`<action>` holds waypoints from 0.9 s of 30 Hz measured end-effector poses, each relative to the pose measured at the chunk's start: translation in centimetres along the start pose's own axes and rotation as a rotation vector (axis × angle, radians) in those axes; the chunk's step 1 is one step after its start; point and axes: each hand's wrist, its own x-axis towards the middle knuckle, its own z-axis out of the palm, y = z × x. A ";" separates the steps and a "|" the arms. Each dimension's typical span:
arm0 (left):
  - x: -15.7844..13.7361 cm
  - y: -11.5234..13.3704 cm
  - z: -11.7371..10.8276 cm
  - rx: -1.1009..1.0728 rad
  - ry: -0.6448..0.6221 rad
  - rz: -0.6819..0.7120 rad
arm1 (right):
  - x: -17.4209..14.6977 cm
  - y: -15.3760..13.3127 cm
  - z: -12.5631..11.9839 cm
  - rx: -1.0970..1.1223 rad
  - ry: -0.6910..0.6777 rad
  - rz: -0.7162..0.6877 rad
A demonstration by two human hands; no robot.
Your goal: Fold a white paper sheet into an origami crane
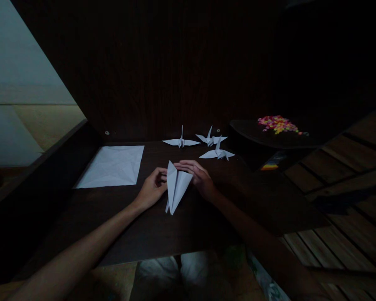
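Note:
A partly folded sheet of white origami paper [179, 188] is held above the dark desk, its narrow split points facing me and wider flaps spreading away. My left hand [153, 186] grips its left edge with curled fingers, the thumb side against the paper. On the other side, my right hand [199, 177] holds the right edge, fingers stretched behind the paper and partly hidden by it. Beyond my hands stand three folded paper cranes: one at the left [181, 142], one behind at the right [210, 140] and one nearer [219, 154].
A creased flat white paper sheet [113, 167] lies on the desk [138, 238] at the left. A raised side panel [40, 167] borders that side. At the right, a rounded shelf [247, 130] bears a heap of small colourful pieces [278, 124]. A dark panel [163, 71] rises behind.

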 end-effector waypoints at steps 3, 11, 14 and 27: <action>-0.1 0.0 0.1 -0.030 0.053 -0.035 | -0.3 -0.2 0.3 0.041 -0.042 0.080; -0.9 1.2 -0.1 0.327 -0.037 0.169 | -0.8 -0.3 0.9 -0.150 -0.077 -0.016; -1.2 1.2 0.1 0.429 -0.105 0.309 | -0.7 -0.1 0.6 -0.347 -0.140 -0.130; -1.5 0.8 -0.1 0.607 -0.132 0.477 | -0.4 0.3 0.4 -0.874 0.060 -0.366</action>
